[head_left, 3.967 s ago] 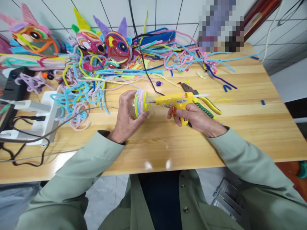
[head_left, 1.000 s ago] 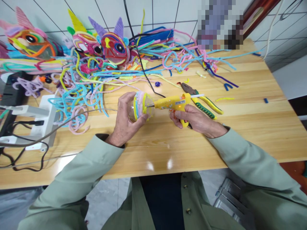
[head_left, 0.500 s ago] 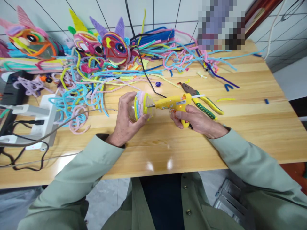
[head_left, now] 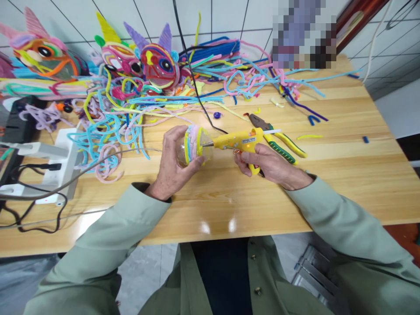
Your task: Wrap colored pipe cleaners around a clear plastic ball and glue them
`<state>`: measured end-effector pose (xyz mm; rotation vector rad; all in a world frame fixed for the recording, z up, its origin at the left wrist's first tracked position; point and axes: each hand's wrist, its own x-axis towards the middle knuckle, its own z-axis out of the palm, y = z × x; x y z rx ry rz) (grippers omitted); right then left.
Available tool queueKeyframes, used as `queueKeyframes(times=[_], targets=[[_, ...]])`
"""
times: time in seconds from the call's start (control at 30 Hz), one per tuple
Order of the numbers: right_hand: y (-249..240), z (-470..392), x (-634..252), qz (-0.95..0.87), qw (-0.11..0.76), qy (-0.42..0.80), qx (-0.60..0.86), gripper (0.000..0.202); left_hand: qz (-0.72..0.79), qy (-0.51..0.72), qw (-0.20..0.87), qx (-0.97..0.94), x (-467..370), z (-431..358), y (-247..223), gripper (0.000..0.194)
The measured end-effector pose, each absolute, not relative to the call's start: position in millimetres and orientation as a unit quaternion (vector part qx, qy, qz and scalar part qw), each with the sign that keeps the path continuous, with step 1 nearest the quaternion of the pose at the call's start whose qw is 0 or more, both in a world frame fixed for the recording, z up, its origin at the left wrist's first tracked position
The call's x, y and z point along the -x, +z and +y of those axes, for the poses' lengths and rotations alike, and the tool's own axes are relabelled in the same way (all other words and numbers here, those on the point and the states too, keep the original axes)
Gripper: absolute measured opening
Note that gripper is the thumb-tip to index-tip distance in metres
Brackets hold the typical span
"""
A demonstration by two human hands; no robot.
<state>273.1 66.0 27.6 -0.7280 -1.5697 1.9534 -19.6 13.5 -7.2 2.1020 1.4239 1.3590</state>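
Observation:
My left hand (head_left: 175, 159) is closed round a clear plastic jar (head_left: 207, 153), lying on its side, its middle banded with yellow, blue and pink pipe cleaners (head_left: 193, 144). In my right hand (head_left: 262, 164) is a yellow hot glue gun (head_left: 238, 140), a white glue stick (head_left: 272, 131) poking from its back. The metal nozzle points left and meets, or nearly meets, the yellow band at the jar's right side; exact contact I cannot tell. Some of my right fingers curl at the trigger. Pliers (head_left: 275, 138) with yellow and green handles lie just behind the glue gun.
Loose pipe cleaners (head_left: 154, 100) are heaped along the back. Decorated clear figures with pointed horns (head_left: 160, 65) stand at the wall. A white power strip (head_left: 61, 166) with plugs sits at left. A black cord (head_left: 193, 78) hangs down to the table behind the glue gun.
Both hands hold nearly the same pose, with the nozzle still at the jar's band. The whole view has shifted very slightly.

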Motion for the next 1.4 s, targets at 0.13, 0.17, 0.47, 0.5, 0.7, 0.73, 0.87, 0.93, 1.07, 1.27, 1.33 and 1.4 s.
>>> queueKeyframes(times=[0.13, 0.17, 0.47, 0.5, 0.7, 0.73, 0.87, 0.93, 1.07, 1.27, 1.33, 1.4], targets=[[29.1, 66.0, -272.9, -0.581, 0.260, 0.722, 0.272, 0.033, 0.498, 0.468, 0.140, -0.716, 19.3, 13.0, -6.4, 0.075], [29.5, 66.0, -272.9, -0.581, 0.260, 0.722, 0.273, 0.033, 0.497, 0.468, 0.140, -0.717, 19.3, 13.0, -6.4, 0.074], [29.0, 66.3, -272.4, -0.582, 0.258, 0.723, 0.267, 0.033, 0.485, 0.479, 0.129, -0.720, 19.6, 14.1, -8.4, 0.074], [28.8, 66.2, -272.5, -0.582, 0.259, 0.723, 0.267, 0.033, 0.486, 0.476, 0.127, -0.722, 19.6, 14.1, -8.4, 0.073], [28.1, 66.1, -273.1, -0.582, 0.259, 0.722, 0.270, 0.034, 0.478, 0.474, 0.121, -0.730, 19.7, 14.0, -8.6, 0.074], [27.8, 66.2, -273.1, -0.582, 0.260, 0.721, 0.270, 0.034, 0.477, 0.476, 0.120, -0.729, 19.7, 14.0, -8.8, 0.074], [26.3, 66.5, -273.3, -0.588, 0.261, 0.719, 0.265, 0.035, 0.478, 0.478, 0.122, -0.727, 19.7, 14.1, -9.4, 0.075], [26.0, 66.5, -273.7, -0.588, 0.263, 0.718, 0.263, 0.035, 0.479, 0.477, 0.123, -0.727, 19.6, 14.0, -9.3, 0.075], [26.4, 66.6, -274.2, -0.588, 0.264, 0.718, 0.263, 0.036, 0.477, 0.475, 0.123, -0.729, 19.5, 13.7, -8.6, 0.075], [25.7, 66.5, -273.8, -0.587, 0.260, 0.718, 0.268, 0.036, 0.482, 0.467, 0.123, -0.732, 20.3, 13.5, -8.2, 0.075], [25.5, 66.4, -273.5, -0.584, 0.260, 0.721, 0.269, 0.035, 0.482, 0.465, 0.125, -0.732, 20.2, 13.5, -8.2, 0.075], [25.8, 66.1, -273.3, -0.578, 0.260, 0.724, 0.272, 0.034, 0.481, 0.468, 0.127, -0.730, 19.9, 13.6, -8.1, 0.075]])
